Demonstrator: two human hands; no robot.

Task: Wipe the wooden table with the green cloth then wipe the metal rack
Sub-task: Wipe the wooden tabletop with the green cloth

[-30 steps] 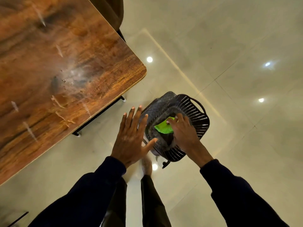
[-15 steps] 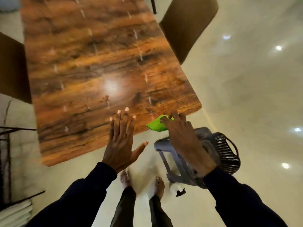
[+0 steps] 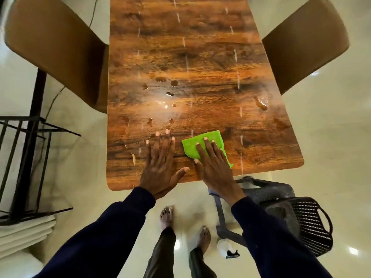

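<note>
My right hand (image 3: 212, 163) lay flat, fingers straight, pressing the green cloth (image 3: 202, 144) onto the wooden table's (image 3: 190, 57) near end, ready to reach the water drops (image 3: 160, 79) beyond. My left hand (image 3: 160, 167) rested spread beside it, probably as a brace. The metal rack (image 3: 24, 157) stood on my left.

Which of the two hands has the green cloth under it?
The right hand: its flat fingers press the green cloth onto the table, while the left hand rests on bare wood beside it.

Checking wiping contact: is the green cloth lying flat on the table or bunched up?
Flat. The green cloth lies spread on the wooden table, under straight fingers of the right hand.
</note>
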